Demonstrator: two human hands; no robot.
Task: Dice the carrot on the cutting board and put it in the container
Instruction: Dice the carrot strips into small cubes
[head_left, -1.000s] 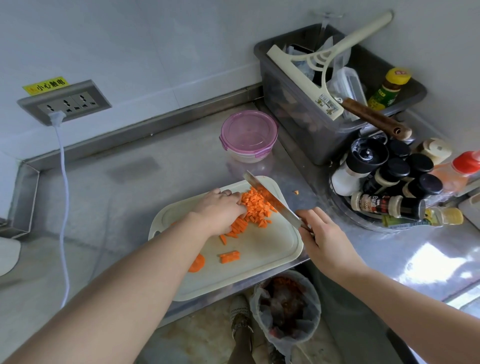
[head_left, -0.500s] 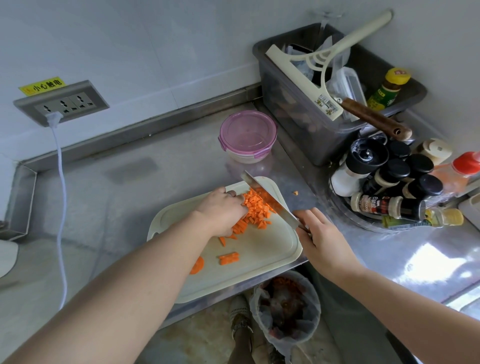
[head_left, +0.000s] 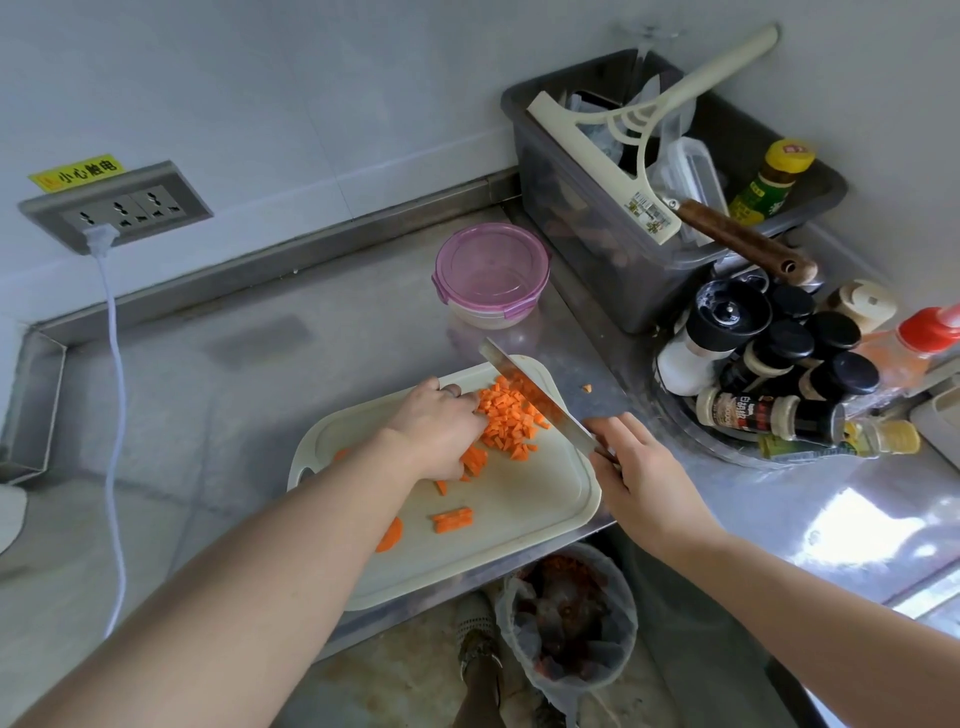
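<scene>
Steel knife (head_left: 530, 391) barely shifted, right grip (head_left: 644, 483) wrapped round its handle, left grip (head_left: 436, 431) curled on orange carrot strips (head_left: 474, 460)

Glowing bright orange in the carrot pieces (head_left: 506, 415) against the pale cream of the cutting board (head_left: 519, 499) and the dull steel grey of the counter (head_left: 260, 374). Showing translucent pink-purple on the lid of the container (head_left: 491, 270) and silver along the knife (head_left: 524, 387). Standing out yellow on the wall sticker (head_left: 78, 172), white on the cable (head_left: 118, 395), black on the spice jar caps (head_left: 834, 332), red atop what may be a sauce bottle (head_left: 930, 327).
</scene>
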